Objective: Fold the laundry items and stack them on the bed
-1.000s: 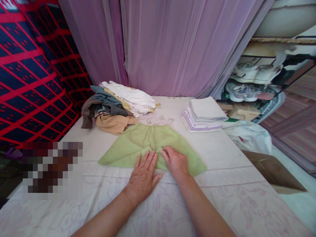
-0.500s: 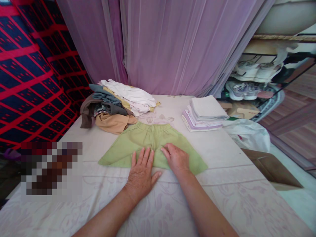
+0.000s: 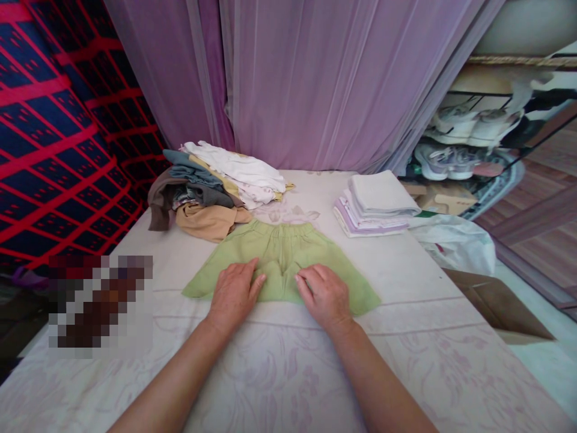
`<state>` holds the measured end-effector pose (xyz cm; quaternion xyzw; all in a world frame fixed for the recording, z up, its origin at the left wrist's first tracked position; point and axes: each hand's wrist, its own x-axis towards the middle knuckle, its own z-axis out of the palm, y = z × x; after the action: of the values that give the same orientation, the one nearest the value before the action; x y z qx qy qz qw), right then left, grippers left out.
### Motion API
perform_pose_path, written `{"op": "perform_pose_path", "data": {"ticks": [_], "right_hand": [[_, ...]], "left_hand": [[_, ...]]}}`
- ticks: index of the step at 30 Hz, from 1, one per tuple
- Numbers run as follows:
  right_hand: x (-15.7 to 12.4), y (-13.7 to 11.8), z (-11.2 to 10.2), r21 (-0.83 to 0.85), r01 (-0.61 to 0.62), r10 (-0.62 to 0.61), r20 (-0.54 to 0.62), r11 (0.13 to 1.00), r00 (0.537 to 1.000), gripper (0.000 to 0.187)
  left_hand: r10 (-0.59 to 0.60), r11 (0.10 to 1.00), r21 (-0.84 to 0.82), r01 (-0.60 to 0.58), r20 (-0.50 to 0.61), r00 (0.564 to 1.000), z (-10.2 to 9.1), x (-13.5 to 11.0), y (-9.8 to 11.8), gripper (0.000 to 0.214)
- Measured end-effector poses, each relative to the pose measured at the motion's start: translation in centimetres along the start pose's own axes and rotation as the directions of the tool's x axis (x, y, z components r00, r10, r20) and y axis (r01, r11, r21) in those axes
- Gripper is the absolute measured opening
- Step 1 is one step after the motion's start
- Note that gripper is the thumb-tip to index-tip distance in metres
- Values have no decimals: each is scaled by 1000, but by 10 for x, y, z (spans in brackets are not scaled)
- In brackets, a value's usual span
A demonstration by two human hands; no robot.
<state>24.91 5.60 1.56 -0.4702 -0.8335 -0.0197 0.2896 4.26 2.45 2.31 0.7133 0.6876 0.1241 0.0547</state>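
Observation:
A pair of light green shorts [image 3: 288, 243] with an elastic waistband lies spread on the bed, waistband away from me and wide legs flared toward me. My left hand [image 3: 234, 291] rests on the left leg, fingers bent and thumb drawn in, closed on a fold of the cloth. Over the right leg, my right hand [image 3: 325, 293] is curled, pinching the fabric between thumb and forefinger. The cloth between both hands is slightly raised and wrinkled along the centre seam.
A heap of mixed clothes [image 3: 205, 189] lies at the back left. Folded white and lilac cloths [image 3: 378, 201] are stacked at the back right. Beyond stand a purple curtain [image 3: 288, 84] and a shoe rack [image 3: 469, 129]; a cardboard box [image 3: 491, 300] sits beside the bed.
My left hand has moved left and gone from lying flat to curled on the cloth. The shorts' middle has puckered; my right hand stays almost in place.

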Motion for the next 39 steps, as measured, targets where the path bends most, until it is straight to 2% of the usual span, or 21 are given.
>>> {"op": "perform_pose_path", "data": {"ticks": [3,5,11,15,18,21,23,27,31,35,39], "right_hand": [[-9,-8,1,82,126,-127,8,989,992,25],[-14,-11,3,111,154,-160,44,982,986,19],[-27,-14,7,110,126,-140,123,986,983,14],[-31,-18,3,116,137,-148,95,984,984,26],[-28,-17,3,94,67,-69,17,993,998,25],[-23,-8,5,-15,-122,122,-25,992,992,26],[-22,-1,7,-90,-219,221,18,972,975,31],[-23,6,5,-149,-307,330,165,940,930,32],[-24,6,1,-88,-358,368,175,930,913,34],[-29,5,-2,5,-329,325,132,944,936,35],[-36,1,-6,-16,-273,273,123,962,954,33]], "left_hand": [[-8,1000,-23,9,31,999,-7,1,-2,44],[-20,999,-39,23,60,998,-8,0,0,45],[-70,993,-80,87,196,978,-17,-1,2,41],[-45,985,-149,88,269,962,-23,-1,0,38],[-30,986,-149,74,274,961,-22,-1,1,40],[-32,989,-134,59,197,980,-20,-1,4,41],[-56,986,-143,84,190,980,-20,-1,5,42],[-132,973,-134,187,339,932,-25,0,4,45],[-140,982,-60,177,389,911,-28,-1,3,47],[-99,992,-29,120,390,915,-30,-2,6,40],[-104,992,-19,124,421,901,-31,-2,6,32]]}}
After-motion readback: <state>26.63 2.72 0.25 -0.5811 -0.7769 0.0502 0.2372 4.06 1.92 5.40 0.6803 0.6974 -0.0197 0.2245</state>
